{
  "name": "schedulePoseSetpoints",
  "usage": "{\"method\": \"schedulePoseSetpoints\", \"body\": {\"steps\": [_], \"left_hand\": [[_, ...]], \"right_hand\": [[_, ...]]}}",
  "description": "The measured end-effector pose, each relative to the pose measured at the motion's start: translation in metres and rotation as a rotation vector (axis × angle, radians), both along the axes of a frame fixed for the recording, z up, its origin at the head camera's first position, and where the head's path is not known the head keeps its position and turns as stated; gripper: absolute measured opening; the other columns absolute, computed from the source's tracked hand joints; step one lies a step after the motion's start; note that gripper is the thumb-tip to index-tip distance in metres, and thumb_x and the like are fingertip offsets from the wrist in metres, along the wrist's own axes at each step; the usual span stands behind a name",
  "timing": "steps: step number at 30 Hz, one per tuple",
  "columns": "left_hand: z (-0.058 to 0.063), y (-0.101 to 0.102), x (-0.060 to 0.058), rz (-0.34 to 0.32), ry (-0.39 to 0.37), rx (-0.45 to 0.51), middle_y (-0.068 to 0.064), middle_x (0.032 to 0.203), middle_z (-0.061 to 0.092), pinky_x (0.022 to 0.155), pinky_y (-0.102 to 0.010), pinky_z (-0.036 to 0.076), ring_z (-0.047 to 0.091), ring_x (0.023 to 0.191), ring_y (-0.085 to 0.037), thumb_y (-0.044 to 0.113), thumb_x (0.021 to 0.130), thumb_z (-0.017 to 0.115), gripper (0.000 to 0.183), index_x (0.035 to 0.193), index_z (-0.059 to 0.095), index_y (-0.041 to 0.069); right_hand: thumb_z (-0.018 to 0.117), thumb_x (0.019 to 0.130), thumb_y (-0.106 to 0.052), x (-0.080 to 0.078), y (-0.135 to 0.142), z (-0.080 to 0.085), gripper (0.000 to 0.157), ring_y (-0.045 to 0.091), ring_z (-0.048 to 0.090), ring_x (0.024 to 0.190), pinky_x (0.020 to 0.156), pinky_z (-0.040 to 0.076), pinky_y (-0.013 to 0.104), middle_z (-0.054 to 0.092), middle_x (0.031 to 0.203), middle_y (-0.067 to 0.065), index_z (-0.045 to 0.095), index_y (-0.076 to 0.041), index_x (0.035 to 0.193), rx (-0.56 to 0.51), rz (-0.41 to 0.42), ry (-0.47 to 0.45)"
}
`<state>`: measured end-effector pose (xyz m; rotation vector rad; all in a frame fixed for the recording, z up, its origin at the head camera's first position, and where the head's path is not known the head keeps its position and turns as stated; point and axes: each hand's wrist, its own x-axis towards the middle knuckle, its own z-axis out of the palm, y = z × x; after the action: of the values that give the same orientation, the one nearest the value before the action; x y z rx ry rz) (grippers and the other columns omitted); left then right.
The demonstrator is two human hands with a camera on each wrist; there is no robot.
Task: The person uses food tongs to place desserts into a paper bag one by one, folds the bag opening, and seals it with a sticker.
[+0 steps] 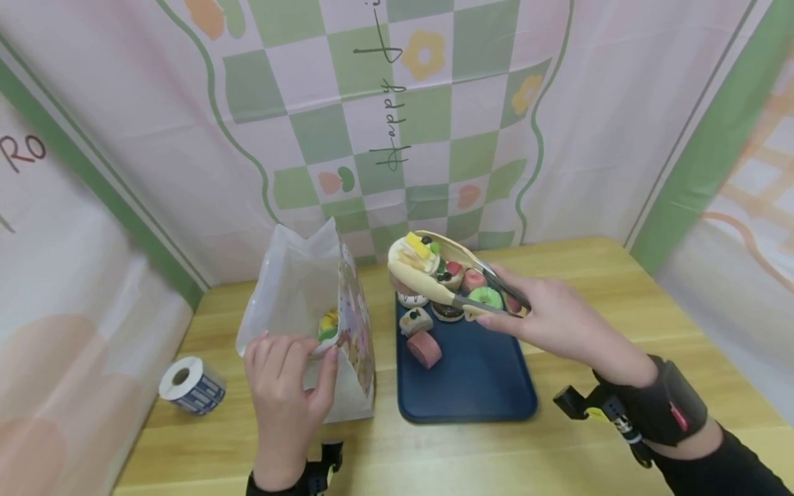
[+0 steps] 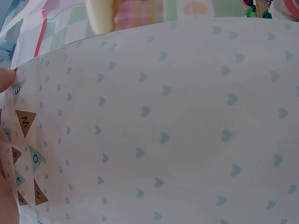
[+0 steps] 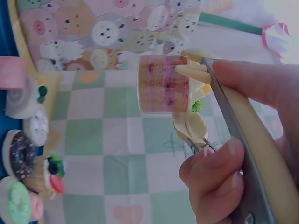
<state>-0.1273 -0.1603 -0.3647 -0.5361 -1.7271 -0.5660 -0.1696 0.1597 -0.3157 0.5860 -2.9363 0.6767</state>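
My right hand (image 1: 546, 313) grips a pair of tongs (image 1: 434, 289) with cream-coloured tips and metal arms. Between the tips is a small round cake (image 1: 412, 256) topped with cream and yellow fruit; the right wrist view shows the layered side of this cake (image 3: 163, 84). The tongs hang over the far left corner of a dark blue tray (image 1: 471, 386). On the left, my left hand (image 1: 285, 386) pinches the near rim of an upright, open paper bag (image 1: 291, 269). Inside the bag a yellow and green item (image 1: 329, 324) partly shows. Hearts cover the bag's side (image 2: 187, 116) in the left wrist view.
The tray's far part carries toy-like sweets, among them a green doughnut (image 1: 486, 297), a chocolate doughnut (image 1: 447, 311) and a pink roll (image 1: 424, 349). A roll of labels (image 1: 192, 386) stands left of the bag. Behind the wooden table (image 1: 589, 275) hangs a checkered cloth (image 1: 397, 124).
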Motion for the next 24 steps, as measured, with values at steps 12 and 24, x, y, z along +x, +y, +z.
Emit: {"method": "schedulePoseSetpoints", "body": {"steps": [12, 24], "left_hand": [[-0.001, -0.001, 0.0, 0.003, 0.001, -0.001, -0.011, 0.062, 0.057, 0.071, -0.051, 0.035, 0.048, 0.062, -0.028, 0.029, 0.09, 0.056, 0.039, 0.066, 0.058, -0.002], [-0.001, -0.001, 0.001, 0.001, -0.001, -0.004, -0.011, 0.062, 0.057, 0.071, -0.051, 0.035, 0.049, 0.062, -0.028, 0.029, 0.09, 0.056, 0.039, 0.066, 0.058, -0.002]], "right_hand": [[0.06, 0.082, -0.058, -0.001, -0.019, 0.03, 0.085, 0.011, 0.038, 0.045, 0.045, 0.033, 0.027, 0.043, 0.058, -0.002, 0.035, -0.009, 0.146, 0.025, 0.064, 0.062], [0.059, 0.08, -0.063, 0.003, -0.032, 0.057, 0.088, 0.01, 0.04, 0.043, 0.046, 0.036, 0.028, 0.043, 0.055, -0.002, 0.033, -0.011, 0.147, 0.043, 0.069, 0.082]]}}
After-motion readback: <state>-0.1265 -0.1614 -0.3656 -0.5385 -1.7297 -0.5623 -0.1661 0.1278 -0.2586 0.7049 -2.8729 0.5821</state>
